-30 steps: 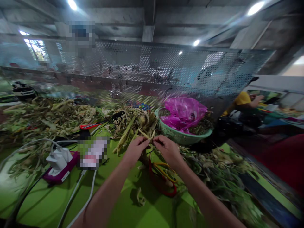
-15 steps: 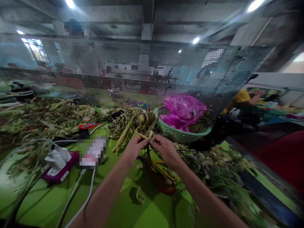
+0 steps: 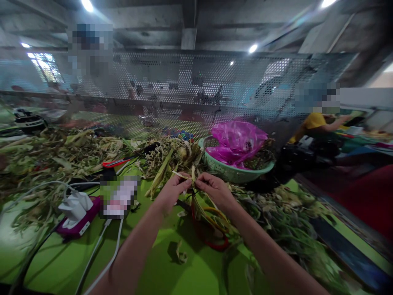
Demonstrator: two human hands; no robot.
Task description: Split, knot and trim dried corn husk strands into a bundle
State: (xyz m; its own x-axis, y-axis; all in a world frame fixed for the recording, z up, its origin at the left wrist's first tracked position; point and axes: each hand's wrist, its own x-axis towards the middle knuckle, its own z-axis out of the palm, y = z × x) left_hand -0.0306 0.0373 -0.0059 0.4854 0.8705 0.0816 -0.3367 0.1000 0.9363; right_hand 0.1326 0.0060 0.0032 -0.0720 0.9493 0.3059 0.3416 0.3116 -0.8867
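Two grips pinch one dry leaf strip [image 3: 192,175] between them: left grip [image 3: 172,191] clenched on its left side, right grip [image 3: 215,188] on its right, above the green table [image 3: 159,262], near-left of the teal basket [image 3: 235,177]

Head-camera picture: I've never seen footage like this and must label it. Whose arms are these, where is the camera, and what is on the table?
One camera sits on a person's head and looks forward and down, so the two bare arms entering from below are that person's own. The left hand and right hand meet in the middle and pinch thin dried leaf strips between them. Below lies a green table heaped with dry leaves. Behind the hands stands a basket holding a pink bag; at left, a white charger with cables. A person in yellow works at far right.
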